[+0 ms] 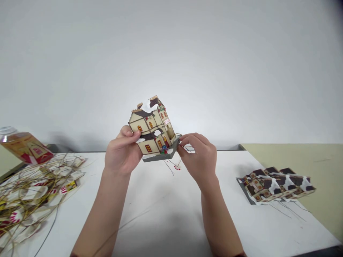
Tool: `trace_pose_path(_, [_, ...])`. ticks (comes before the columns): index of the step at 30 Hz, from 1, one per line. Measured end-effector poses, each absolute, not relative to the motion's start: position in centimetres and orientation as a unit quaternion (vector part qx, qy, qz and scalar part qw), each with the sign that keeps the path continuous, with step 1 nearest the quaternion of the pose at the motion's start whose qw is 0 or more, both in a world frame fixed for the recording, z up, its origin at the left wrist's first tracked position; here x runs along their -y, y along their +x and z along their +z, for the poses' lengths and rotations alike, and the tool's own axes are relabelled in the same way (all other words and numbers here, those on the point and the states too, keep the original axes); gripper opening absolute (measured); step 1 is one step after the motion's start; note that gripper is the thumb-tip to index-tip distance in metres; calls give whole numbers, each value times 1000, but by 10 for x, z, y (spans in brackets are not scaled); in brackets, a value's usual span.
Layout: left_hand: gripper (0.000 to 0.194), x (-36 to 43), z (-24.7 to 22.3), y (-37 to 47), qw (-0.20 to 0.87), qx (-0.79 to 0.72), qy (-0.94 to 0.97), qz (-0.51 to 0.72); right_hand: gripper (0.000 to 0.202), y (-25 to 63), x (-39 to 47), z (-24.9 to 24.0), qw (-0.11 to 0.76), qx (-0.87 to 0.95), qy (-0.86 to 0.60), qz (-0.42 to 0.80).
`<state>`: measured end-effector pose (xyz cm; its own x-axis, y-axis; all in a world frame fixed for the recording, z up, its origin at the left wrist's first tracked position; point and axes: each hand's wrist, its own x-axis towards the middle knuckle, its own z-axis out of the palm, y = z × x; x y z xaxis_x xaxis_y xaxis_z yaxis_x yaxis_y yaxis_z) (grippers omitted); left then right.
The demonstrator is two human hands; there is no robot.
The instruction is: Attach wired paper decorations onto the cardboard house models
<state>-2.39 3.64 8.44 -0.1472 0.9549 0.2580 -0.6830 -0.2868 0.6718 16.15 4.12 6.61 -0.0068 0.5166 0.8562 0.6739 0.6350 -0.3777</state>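
A cream miniature house point(152, 130) with dark, snow-patched roofs is held tilted above the table. My left hand point(122, 150) grips it from the left side, thumb on the front wall. My right hand point(198, 155) pinches at the right corner of its grey base point(168, 155), where a thin wire shows by the fingertips; I cannot tell whether the fingers hold the wire, the base edge or both. Beneath the base hang thin wires point(170, 167) and a small red-and-white piece point(177, 167).
Left on the white table point(166, 214) lies a tangle of wires point(32, 185) with white, red-striped and yellow pieces. A bottle with a red-and-orange label point(29, 146) lies tilted behind it. Several similar houses point(276, 185) sit at the right, wires trailing. A wall point(171, 53) stands behind.
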Motion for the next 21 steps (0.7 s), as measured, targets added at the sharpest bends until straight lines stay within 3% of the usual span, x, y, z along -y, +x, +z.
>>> trace_pose_path(8, [27,-31,83,-21,532,-147,362,751,16,158,-41,65,632,667,-382,-100])
trace_pose_path(15, [39,-28,91,-20,536,-209,381,723,17,156,-39,67,661,643,-366,-121])
trace_pose_path(21, [37,-33,92,-23,571,-248,346,702,18,154,-40,66,654,655,-368,-90])
